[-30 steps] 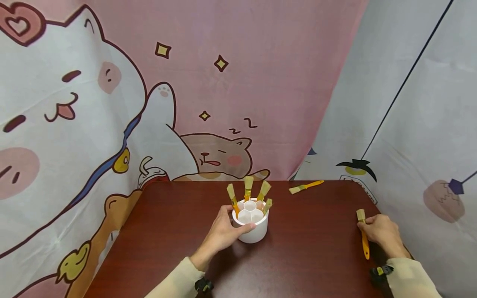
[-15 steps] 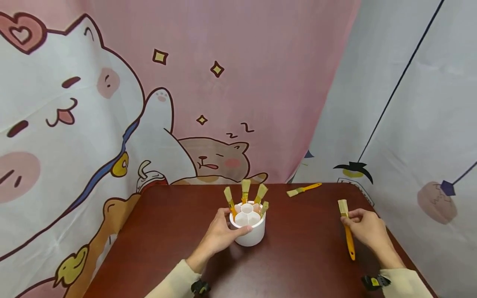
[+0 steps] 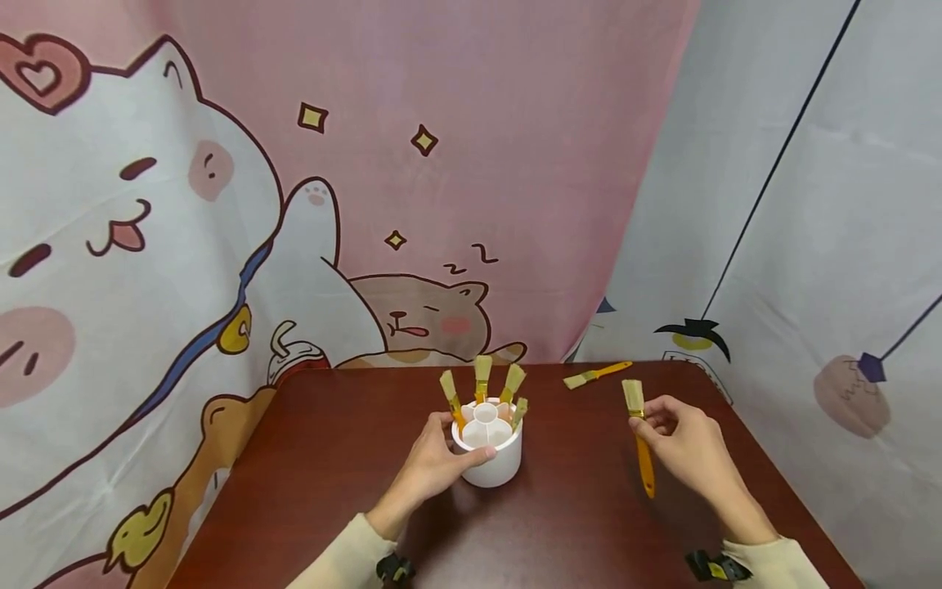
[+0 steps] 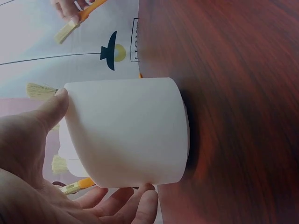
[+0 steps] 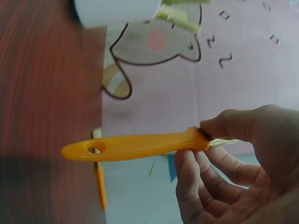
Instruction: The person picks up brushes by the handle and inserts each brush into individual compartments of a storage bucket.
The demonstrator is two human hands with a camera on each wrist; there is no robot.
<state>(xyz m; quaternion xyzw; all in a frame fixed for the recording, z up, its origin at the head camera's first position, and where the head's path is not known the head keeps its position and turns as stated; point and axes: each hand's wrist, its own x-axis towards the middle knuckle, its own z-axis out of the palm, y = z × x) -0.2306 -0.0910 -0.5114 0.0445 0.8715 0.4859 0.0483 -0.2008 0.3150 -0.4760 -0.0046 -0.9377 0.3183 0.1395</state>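
Note:
My left hand [image 3: 430,465] grips a white round brush holder [image 3: 495,468] with a divided top, standing on the table. In the left wrist view the thumb [image 4: 56,108] lies at its rim and the fingers curl along the opposite side. Several brushes [image 3: 482,378] with pale bristles stand in the holder, bristles up. To the right, my right hand [image 3: 688,446] pinches a paintbrush [image 3: 644,466] just below its metal band, raised over the table with bristles up. The right wrist view shows its orange handle [image 5: 135,147], with a hole near the end, between thumb and fingers.
Another paintbrush [image 3: 598,375] with a yellow-orange handle lies near the table's back edge, right of the holder. The dark red-brown table [image 3: 353,425] meets a cartoon-printed cloth [image 3: 545,204] behind and at the right.
My right hand has lifted the paintbrush from the table's right side and carried it left toward the holder. The left hand keeps its grip on the holder; the head view has shifted slightly.

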